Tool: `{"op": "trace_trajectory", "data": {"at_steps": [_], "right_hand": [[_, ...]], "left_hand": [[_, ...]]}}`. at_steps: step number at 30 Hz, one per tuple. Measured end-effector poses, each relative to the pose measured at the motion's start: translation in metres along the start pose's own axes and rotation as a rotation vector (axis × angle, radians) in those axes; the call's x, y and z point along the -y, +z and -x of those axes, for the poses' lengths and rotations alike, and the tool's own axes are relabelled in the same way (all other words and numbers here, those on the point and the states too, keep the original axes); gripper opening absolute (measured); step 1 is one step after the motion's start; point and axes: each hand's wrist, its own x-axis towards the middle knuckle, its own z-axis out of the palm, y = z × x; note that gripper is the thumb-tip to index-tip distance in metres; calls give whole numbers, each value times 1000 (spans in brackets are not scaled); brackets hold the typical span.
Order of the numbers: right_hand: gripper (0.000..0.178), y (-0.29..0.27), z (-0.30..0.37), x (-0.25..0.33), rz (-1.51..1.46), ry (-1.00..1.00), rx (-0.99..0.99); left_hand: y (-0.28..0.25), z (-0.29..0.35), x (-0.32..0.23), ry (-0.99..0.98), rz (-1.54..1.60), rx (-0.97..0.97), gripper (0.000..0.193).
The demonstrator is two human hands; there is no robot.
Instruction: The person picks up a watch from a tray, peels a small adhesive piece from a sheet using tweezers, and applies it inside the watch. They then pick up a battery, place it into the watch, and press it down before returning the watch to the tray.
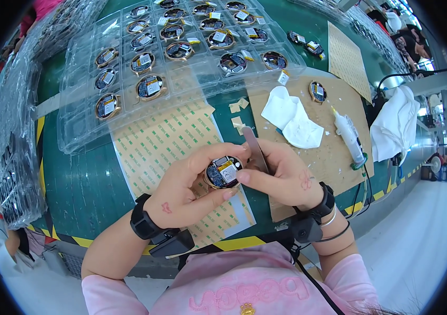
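Observation:
My left hand (pixel 184 186) grips a round watch body (pixel 223 172) by its rim, thumb below and index finger above. Its open back faces up and shows a circuit board and a silver battery with a yellow strip. My right hand (pixel 281 176) holds a flat grey metal blade (pixel 255 148) that points up and away, clear of the watch. The right thumb rests on the battery's right side. Beneath the hands lies a sheet of adhesive pieces (pixel 165 142) on a tan backing.
A clear plastic tray (pixel 84 118) with several open watch bodies fills the far left. A cardboard sheet (pixel 334 157) at the right carries white wipes (pixel 293 118), a glue gun (pixel 348 135) and one watch body (pixel 317 91). Bubble-wrapped stacks (pixel 10 163) line the left edge. A white cloth (pixel 396 123) hangs far right.

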Motion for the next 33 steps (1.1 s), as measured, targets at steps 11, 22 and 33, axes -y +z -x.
{"op": "trace_trajectory", "data": {"at_steps": [11, 22, 33], "right_hand": [[21, 0, -6, -2, -380, 57, 55], [22, 7, -3, -9, -2, -141, -57], [25, 11, 5, -1, -149, -175, -132]], "left_hand": [[-4, 4, 4, -49, 119, -16, 55], [2, 2, 5, 83, -221, -34, 50], [21, -2, 2, 186, -205, -288, 50]]}}
